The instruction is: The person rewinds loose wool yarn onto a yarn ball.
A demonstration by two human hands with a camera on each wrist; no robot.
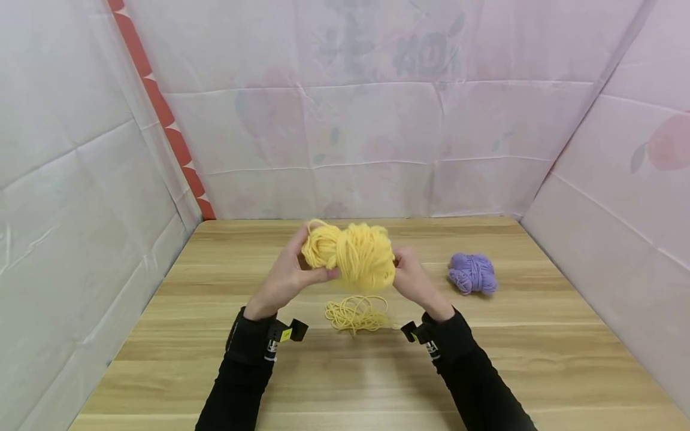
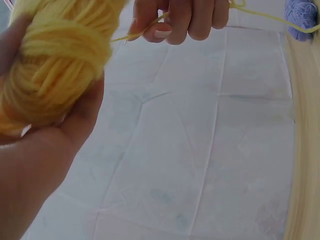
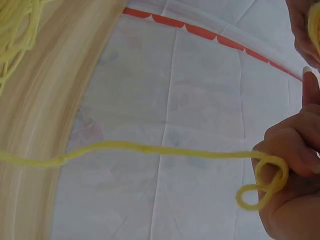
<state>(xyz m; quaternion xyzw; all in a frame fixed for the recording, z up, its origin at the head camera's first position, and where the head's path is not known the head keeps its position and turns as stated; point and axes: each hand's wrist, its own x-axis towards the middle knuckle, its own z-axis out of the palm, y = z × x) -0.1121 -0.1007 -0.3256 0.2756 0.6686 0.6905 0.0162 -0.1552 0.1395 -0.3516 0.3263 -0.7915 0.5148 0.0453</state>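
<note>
In the head view, the scene is lit brightly and evenly, a pale sheen being reflected on the near part of the table (image 1: 162,371) and a soft shadow being cast beside the right sleeve (image 1: 474,371). The strands of the yellow yarn ball (image 1: 366,257) are slightly blurred. The wrist views are rendered dimmer and greyer — the left hand (image 2: 45,162) is shaded — and, in the right wrist view, the table's edge is bowed by lens distortion.

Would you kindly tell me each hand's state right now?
Left hand: closed, holding the thick yellow yarn skein.
Right hand: closed, pinching a thin yellow yarn strand.
</note>
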